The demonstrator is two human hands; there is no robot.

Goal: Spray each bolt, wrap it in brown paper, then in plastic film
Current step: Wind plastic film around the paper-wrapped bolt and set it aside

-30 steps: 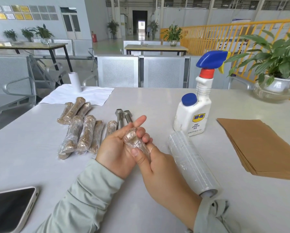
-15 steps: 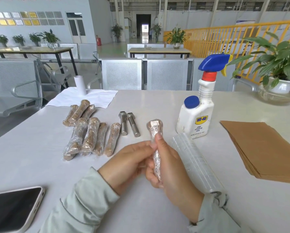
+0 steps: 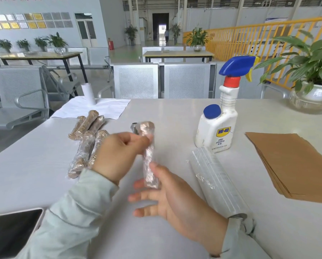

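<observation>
Film-wrapped brown-paper bolt (image 3: 148,156): upright above the bench.
Left hand (image 3: 119,156): grip pinches its upper part.
Right hand (image 3: 167,199): fingers spread, thumb touching its lower end.

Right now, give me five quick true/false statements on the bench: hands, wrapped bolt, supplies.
1. The film-wrapped bolt is off the table, held by the left hand near its head. True.
2. The right hand grips the clear plastic film roll. False: the roll lies on the grey table, and the right hand only touches the bolt's lower end, its fingers spread.
3. The white WD-40 spray bottle with blue trigger stands upright. True.
4. The stack of brown paper sheets lies left of the wrapped bolts. False: it lies at the far right.
5. The pile of finished wrapped bolts lies beyond the left hand. True.
</observation>
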